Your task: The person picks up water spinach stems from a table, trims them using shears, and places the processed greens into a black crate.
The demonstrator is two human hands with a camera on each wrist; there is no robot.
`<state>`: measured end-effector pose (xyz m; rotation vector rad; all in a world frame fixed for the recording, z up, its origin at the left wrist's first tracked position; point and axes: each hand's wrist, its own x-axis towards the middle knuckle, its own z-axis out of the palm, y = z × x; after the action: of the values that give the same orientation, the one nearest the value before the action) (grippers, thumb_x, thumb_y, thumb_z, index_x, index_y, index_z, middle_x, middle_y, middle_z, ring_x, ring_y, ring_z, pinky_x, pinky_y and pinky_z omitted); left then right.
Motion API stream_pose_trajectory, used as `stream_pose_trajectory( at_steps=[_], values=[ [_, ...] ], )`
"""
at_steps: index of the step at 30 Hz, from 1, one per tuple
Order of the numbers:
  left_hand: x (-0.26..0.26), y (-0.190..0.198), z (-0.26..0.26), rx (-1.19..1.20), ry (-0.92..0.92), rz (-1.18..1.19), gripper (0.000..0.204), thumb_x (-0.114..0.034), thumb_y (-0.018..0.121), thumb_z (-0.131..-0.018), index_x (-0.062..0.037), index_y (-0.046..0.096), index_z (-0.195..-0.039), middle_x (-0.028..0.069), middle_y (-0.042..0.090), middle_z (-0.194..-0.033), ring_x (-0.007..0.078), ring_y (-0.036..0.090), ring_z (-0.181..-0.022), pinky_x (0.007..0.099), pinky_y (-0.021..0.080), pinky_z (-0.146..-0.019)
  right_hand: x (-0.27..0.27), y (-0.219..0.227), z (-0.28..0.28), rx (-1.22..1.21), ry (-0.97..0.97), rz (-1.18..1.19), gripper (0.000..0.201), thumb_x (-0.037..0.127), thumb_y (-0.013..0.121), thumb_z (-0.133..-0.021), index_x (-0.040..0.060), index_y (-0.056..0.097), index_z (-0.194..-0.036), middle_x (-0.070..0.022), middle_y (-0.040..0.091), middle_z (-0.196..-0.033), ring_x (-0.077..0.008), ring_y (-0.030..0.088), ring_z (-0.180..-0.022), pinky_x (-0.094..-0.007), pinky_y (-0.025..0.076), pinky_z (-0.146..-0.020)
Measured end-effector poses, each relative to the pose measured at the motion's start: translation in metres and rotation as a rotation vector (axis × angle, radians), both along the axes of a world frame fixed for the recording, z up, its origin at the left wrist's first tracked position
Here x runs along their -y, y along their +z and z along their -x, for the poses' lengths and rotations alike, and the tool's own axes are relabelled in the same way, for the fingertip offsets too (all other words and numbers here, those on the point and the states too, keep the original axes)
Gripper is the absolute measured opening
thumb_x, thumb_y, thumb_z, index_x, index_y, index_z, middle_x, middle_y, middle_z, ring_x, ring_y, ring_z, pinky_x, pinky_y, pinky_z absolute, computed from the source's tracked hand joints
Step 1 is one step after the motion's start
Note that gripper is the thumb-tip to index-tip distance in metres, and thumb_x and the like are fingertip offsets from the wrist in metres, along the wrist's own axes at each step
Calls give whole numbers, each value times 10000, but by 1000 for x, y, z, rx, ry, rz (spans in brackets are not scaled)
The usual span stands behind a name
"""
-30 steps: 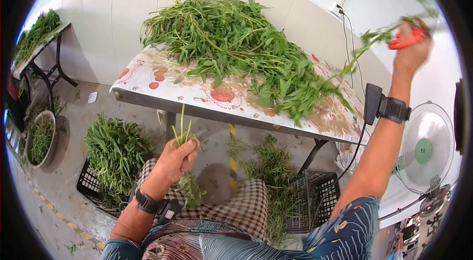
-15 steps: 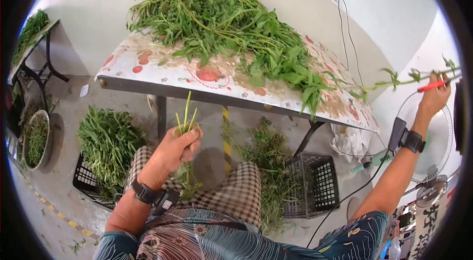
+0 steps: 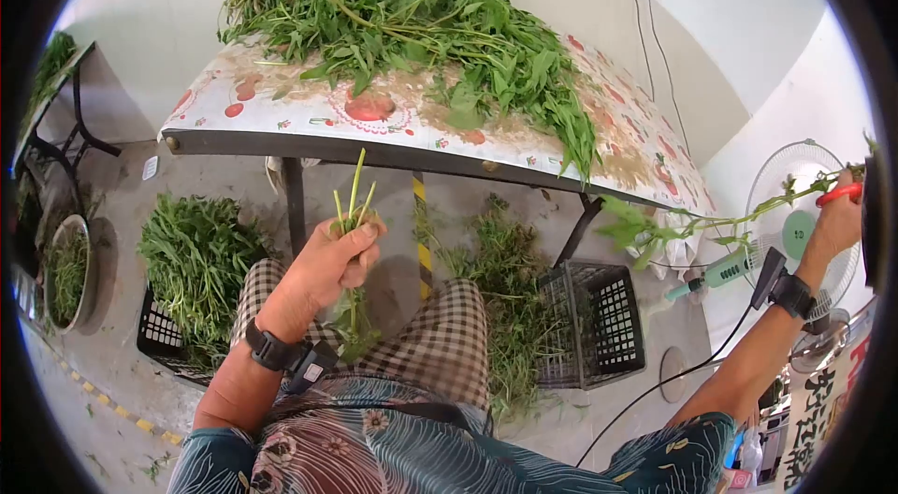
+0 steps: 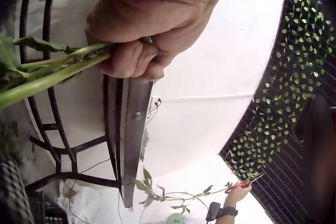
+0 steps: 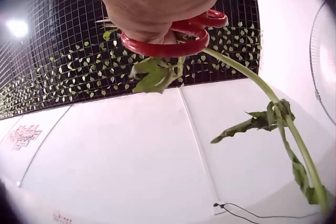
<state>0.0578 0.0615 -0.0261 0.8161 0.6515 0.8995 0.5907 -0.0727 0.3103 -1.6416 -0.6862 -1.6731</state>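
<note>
In the head view my left hand (image 3: 335, 255) grips a few green stems (image 3: 355, 190) upright above my lap, their leafy ends hanging below the fist. Far out to the right, my right hand (image 3: 835, 227) holds red-handled scissors (image 3: 839, 194) together with a long leafy stem (image 3: 762, 209), whose leafy end hangs off the table's right side. The right wrist view shows the red handle loops (image 5: 165, 45) round the fingers and the stem (image 5: 247, 71) trailing away; the blades are hidden. A large heap of leafy stems (image 3: 402, 17) lies on the table.
The patterned table (image 3: 299, 110) spans the front. Below stand a crate of greens at left (image 3: 201, 269) and a black crate (image 3: 613, 326) at right, beside loose greens (image 3: 510, 307). A fan (image 3: 798, 228) and a cable (image 3: 645, 391) are on the right.
My right hand has moved outward to the right and down, drawing the long stem off the heap and past the table's edge. The left hand keeps its grip on the stems. The head view has shifted.
</note>
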Motion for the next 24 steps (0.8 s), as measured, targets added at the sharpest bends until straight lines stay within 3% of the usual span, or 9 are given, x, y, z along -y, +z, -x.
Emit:
stream_pose_trajectory(
  at_steps=[4,5,8,11,15,20,24],
  values=[
    [0,0,-1,-11,-19,-14,180,-218,562,-895,-49,566,-954,-25,458,-586,41,299,-442,197,227,-390,-27,-34,41,26,309,31,489,273,677,-742,11,541,-1132,-85,635,-986,-179,615,-836,-283,465,-770],
    [0,1,1,-1,-27,-26,183,-222,562,-896,-48,568,-954,-27,454,-583,42,301,-443,199,228,-391,-36,-42,56,3,664,18,415,191,673,-760,2,538,-1104,-88,630,-934,-166,608,-786,-271,477,-717],
    [0,9,2,-24,-4,-81,198,-238,559,-897,-47,576,-948,-30,438,-571,45,315,-454,200,234,-397,-59,-59,90,-215,1177,11,318,85,659,-772,-15,530,-1044,-83,613,-857,-156,597,-717,-252,481,-650],
    [0,14,1,-80,87,-145,227,-259,548,-902,-42,585,-957,-33,418,-560,47,330,-469,200,243,-405,-83,-83,182,-212,1440,1,276,16,645,-765,-32,507,-998,-82,588,-815,-148,577,-623,-242,483,-611],
    [2,25,10,-221,140,-363,284,-282,524,-914,-32,590,-1031,-39,398,-559,48,334,-486,199,247,-417,-106,-110,247,-521,1849,10,314,46,611,-762,-39,486,-1038,-116,579,-823,-176,574,-681,-303,488,-646],
    [6,39,16,-276,178,-469,302,-257,495,-928,-11,599,-1069,-59,364,-554,42,309,-485,205,221,-425,-136,-146,275,-835,2178,-3,350,49,613,-743,32,498,-1074,-91,573,-842,-181,564,-715,-333,487,-666],
    [8,37,19,-293,167,-432,259,-194,494,-921,6,608,-1038,-70,365,-556,36,298,-473,203,213,-426,-155,-171,271,-1048,2362,-9,295,4,571,-796,54,499,-1078,-90,584,-902,-188,570,-730,-298,492,-676]
  ],
)
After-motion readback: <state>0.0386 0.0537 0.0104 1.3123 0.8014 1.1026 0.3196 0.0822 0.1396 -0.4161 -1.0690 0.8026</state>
